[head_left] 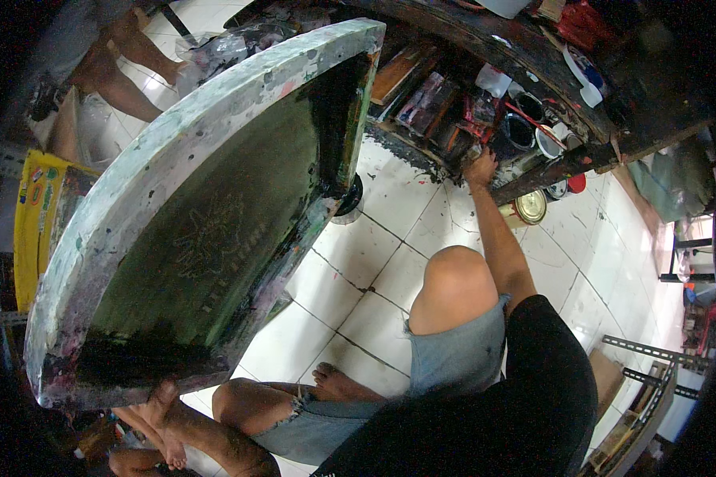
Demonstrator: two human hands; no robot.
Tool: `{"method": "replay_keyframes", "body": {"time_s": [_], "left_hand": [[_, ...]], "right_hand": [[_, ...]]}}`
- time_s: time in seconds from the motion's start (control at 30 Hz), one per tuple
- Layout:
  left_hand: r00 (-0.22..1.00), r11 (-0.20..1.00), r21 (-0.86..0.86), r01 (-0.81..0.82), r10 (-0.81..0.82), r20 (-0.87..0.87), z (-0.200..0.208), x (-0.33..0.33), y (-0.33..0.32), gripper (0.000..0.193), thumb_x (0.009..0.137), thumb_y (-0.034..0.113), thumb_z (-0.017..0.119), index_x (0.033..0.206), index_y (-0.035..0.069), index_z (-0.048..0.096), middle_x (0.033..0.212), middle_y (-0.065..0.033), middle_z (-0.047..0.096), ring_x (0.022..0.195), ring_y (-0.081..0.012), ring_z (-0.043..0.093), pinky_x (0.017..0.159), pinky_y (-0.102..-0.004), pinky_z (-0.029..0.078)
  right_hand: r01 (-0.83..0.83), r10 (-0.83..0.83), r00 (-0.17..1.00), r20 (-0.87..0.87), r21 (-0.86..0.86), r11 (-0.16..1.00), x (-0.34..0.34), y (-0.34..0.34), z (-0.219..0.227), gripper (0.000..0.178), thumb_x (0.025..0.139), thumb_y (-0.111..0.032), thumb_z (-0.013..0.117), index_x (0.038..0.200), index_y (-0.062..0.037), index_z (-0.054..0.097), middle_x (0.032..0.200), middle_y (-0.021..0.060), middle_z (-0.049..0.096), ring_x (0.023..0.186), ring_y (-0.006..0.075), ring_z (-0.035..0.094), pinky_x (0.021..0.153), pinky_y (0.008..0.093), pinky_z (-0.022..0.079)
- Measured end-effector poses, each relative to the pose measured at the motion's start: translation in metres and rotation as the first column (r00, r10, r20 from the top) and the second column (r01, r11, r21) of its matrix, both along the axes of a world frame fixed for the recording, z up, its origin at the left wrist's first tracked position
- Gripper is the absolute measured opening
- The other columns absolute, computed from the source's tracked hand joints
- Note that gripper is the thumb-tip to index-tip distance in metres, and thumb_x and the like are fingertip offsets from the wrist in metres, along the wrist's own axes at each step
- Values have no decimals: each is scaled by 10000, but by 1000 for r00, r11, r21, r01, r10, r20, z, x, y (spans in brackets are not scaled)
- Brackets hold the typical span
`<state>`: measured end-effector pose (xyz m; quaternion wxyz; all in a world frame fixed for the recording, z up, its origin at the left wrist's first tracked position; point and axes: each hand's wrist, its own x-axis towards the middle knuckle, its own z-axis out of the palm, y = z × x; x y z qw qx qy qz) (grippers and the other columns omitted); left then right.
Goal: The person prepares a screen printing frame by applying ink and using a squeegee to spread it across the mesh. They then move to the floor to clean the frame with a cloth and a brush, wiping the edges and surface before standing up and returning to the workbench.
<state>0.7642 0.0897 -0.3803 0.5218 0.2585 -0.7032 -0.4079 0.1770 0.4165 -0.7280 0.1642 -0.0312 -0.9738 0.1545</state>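
A large screen printing frame (pixel 135 171) stands tilted on the left, its pale wooden rim spotted with paint. Its dark green mesh (pixel 239 215) carries a faint printed design and black ink smears. My left hand (pixel 161 404) grips the frame's bottom edge, thumb against the rim and the other fingers partly hidden. On the right my arm stretches out, and my right hand (pixel 480 168) is closed among ink-stained things under the low bench. What its fingers hold is too small and dark to make out. Beside it sit dark, stained wooden pieces (pixel 429 103) and an open black ink tub (pixel 519 131).
A gold tin (pixel 531 207) stands by the dark bench beam (pixel 605 159). A white tub (pixel 549 143) sits near the black one. White floor tiles (pixel 374 230) lie between my knees and the bench. Another person's legs (pixel 119 75) show at upper left, near a yellow panel (pixel 36 222).
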Motion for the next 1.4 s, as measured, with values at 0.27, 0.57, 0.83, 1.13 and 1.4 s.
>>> {"method": "replay_keyframes", "body": {"time_s": [0.27,0.57,0.83,1.13,1.4], "left_hand": [[1000,1000,14,11,-10,-4,-4,14,-13,864,543,166,868,1257,-75,447,1118,-173,590,1000,-307,579,892,-426,470],[998,998,37,57,-56,-29,-20,23,-21,883,537,168,877,1269,-68,442,1128,-171,588,1010,-304,578,894,-430,472],[995,994,43,98,-98,-6,-15,12,-14,923,503,147,886,1277,-58,427,1128,-161,585,999,-297,586,883,-418,480],[993,986,131,101,-92,-72,3,-14,-1,864,452,109,860,1212,-43,478,1054,-127,605,930,-258,606,855,-375,483],[997,995,73,72,-71,-8,4,-16,-2,798,444,114,861,1157,-31,532,1004,-87,625,897,-232,601,840,-346,476]], "right_hand": [[-4,-10,995,99,143,990,-24,15,-19,198,732,-239,687,856,-84,683,887,159,671,885,348,642,783,438,506],[-41,140,987,83,-703,710,50,-2,60,189,797,-176,638,927,-41,652,791,106,651,691,231,596,647,363,459],[13,476,875,90,-987,162,107,-35,133,239,776,-51,682,1012,-52,645,846,3,649,662,93,561,538,231,410],[-142,636,755,-161,-987,-81,121,-58,170,254,805,-18,633,1049,2,564,940,84,644,775,200,651,489,357,592],[-293,580,770,-264,-955,-46,124,-69,190,323,725,40,662,1034,-18,590,939,39,655,822,154,618,780,274,468]]}}
